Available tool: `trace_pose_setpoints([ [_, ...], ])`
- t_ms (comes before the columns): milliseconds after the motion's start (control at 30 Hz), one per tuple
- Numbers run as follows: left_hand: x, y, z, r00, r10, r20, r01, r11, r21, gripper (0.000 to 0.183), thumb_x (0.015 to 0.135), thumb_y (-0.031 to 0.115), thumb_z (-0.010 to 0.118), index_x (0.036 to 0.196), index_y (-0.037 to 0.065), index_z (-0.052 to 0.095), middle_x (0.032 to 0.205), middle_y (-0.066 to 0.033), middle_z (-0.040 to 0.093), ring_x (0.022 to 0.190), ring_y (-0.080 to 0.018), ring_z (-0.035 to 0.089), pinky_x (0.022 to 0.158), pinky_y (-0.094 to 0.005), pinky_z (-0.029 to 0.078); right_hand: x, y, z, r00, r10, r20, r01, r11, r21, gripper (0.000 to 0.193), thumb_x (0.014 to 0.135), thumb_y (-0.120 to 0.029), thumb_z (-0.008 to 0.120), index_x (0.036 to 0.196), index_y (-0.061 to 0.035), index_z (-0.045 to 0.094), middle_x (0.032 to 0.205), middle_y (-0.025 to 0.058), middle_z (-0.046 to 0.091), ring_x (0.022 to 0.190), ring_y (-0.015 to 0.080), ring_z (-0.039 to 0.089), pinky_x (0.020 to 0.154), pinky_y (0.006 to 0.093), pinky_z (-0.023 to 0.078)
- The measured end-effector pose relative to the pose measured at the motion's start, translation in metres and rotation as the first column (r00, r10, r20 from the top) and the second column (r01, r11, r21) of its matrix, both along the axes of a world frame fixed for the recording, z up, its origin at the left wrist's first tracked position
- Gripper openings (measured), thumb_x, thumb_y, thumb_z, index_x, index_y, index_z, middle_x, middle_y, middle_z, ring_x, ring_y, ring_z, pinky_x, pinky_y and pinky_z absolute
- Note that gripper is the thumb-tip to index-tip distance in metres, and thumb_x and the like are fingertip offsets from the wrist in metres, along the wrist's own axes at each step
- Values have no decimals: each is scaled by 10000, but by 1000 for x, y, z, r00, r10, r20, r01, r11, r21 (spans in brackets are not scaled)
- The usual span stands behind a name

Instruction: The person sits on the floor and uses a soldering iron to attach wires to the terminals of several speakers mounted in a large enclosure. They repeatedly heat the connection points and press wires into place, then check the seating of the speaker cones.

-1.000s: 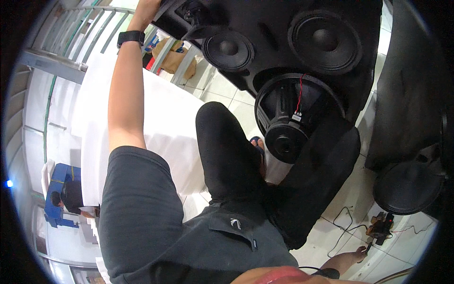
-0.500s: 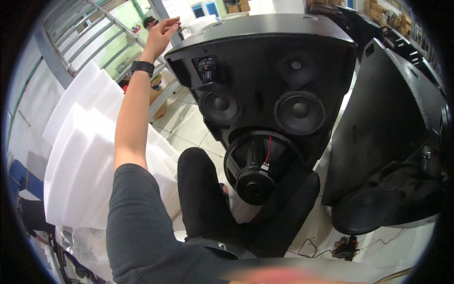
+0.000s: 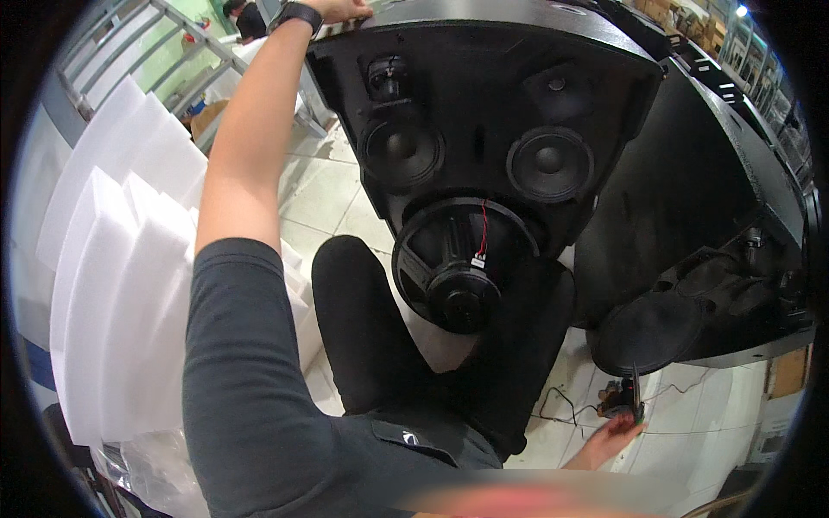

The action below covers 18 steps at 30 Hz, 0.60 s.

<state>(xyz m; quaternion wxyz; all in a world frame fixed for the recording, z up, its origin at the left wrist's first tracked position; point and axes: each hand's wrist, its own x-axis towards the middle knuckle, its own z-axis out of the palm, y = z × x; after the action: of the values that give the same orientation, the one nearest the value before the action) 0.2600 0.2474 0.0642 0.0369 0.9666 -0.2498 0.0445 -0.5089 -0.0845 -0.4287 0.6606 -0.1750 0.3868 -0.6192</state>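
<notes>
A large black speaker cabinet (image 3: 479,112) stands in front of me. Two round mid-size drivers are set in its front, the left driver (image 3: 403,150) and the right driver (image 3: 550,162). Between my knees a big woofer (image 3: 449,302) sits against the cabinet's lower part, rear side showing, with a red wire (image 3: 484,229) on it. My left hand (image 3: 344,9), cut by the upper edge, rests with its fingers laid on the cabinet's top edge. Low on the right, my right hand (image 3: 611,438) is closed around a thin upright tool (image 3: 638,393), its kind unclear.
A second black cabinet (image 3: 682,207) stands at right, with a round driver (image 3: 649,332) by its lower end. Dark cables (image 3: 557,414) lie on the tiled floor. White foam sheets (image 3: 121,293) stack at left near a metal ladder (image 3: 173,52). A person (image 3: 246,19) is in the background.
My left hand has come down from the air onto the cabinet's top edge. My right hand has entered view at the lower right, holding the thin tool. The view has shifted.
</notes>
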Motion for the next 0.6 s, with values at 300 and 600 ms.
trace_pose_setpoints([
  [300,13,20,-19,959,-174,226,166,985,52,388,997,345,500,982,23,717,944,-206,742,883,-374,715,814,-481,541,224,35,167,881,413,231,-232,803,-550,445,1074,-387,518,1272,6,583,1252,208,677,959,192,718,776,291,647],
  [600,-74,74,-31,615,-169,770,668,629,-396,262,1092,229,500,1146,23,651,965,-138,685,911,-250,654,816,-371,513,386,88,248,803,577,152,-314,625,-715,373,1106,-299,480,1253,38,541,1267,341,631,953,231,744,786,286,653],
])
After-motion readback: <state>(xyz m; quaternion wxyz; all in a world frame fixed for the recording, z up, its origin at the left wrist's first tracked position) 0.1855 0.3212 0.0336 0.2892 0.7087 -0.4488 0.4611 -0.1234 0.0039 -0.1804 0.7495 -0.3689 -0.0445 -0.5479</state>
